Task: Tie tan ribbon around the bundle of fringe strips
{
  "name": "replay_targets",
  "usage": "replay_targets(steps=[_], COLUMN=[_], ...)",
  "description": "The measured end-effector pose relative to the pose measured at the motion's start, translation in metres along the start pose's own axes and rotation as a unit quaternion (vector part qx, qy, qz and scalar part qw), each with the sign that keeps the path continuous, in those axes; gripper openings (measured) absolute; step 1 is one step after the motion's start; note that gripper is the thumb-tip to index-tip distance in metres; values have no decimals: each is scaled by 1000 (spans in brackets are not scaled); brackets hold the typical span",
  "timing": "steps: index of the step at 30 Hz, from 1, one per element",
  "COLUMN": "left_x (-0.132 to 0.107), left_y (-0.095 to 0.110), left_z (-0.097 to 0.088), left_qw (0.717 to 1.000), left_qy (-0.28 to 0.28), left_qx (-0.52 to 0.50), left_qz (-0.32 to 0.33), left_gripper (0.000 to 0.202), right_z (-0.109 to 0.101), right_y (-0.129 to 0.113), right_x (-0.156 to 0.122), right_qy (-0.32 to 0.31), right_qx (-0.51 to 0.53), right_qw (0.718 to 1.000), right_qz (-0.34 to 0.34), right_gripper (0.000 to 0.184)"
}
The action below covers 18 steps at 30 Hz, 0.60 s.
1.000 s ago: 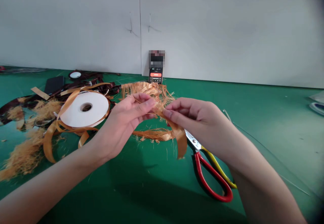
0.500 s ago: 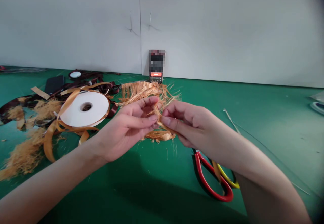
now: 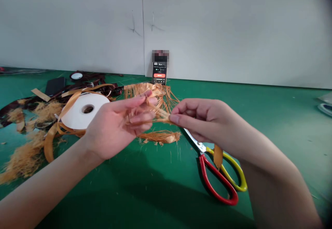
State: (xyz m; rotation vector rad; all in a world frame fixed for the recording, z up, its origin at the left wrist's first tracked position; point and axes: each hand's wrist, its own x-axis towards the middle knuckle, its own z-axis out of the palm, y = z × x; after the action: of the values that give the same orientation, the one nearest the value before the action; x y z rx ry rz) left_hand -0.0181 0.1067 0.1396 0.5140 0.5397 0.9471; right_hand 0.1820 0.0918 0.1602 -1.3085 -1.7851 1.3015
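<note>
Near the middle of the green tabletop (image 3: 155, 194), my feed shows a frayed strip of amber ribbon (image 3: 158, 113) lifted off the surface between both hands. My left hand (image 3: 116, 122) grips its loose strands in curled fingers; my right hand (image 3: 204, 122) pinches it between thumb and forefinger, a tail (image 3: 218, 156) hanging over the red-and-yellow scissors (image 3: 211, 177). Toward the left edge sits a white ribbon spool (image 3: 80, 113), and a smaller frayed piece (image 3: 159, 137) lies just below my hands, a phone (image 3: 159, 73) propped against the far wall (image 3: 233, 32)
</note>
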Motion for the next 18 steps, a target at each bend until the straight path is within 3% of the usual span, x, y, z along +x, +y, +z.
replay_targets(steps=[3, 6, 9, 11, 14, 16, 18], left_x=[3, 7, 5, 0, -6, -7, -6], left_y=[4, 2, -3, -5, -7, -9, -11], left_z=[-2, -6, -5, -2, 2, 3, 2], left_qw=[988, 924, 877, 882, 912, 921, 922], left_qy=[76, 156, 145, 84, 0, -2, 24], left_qx=[92, 265, 365, 392, 391, 384, 383], left_qz=[97, 226, 277, 248, 125, 62, 48], left_gripper=[9, 12, 13, 20, 24, 21, 14], right_z=[-3, -4, -3, -1, 1, 3, 5], right_y=[-2, -2, -1, -1, -2, -3, -4], right_x=[0, 0, 0, 0, -1, -1, -1], right_qy=[41, 54, 55, 52, 50, 56, 63], right_qx=[11, 3, -6, -8, -8, -13, -15], right_qw=[999, 998, 998, 998, 998, 998, 997], right_qz=[-13, -30, -32, -27, -25, -28, -30], right_gripper=[15, 11, 11, 11, 10, 12, 11])
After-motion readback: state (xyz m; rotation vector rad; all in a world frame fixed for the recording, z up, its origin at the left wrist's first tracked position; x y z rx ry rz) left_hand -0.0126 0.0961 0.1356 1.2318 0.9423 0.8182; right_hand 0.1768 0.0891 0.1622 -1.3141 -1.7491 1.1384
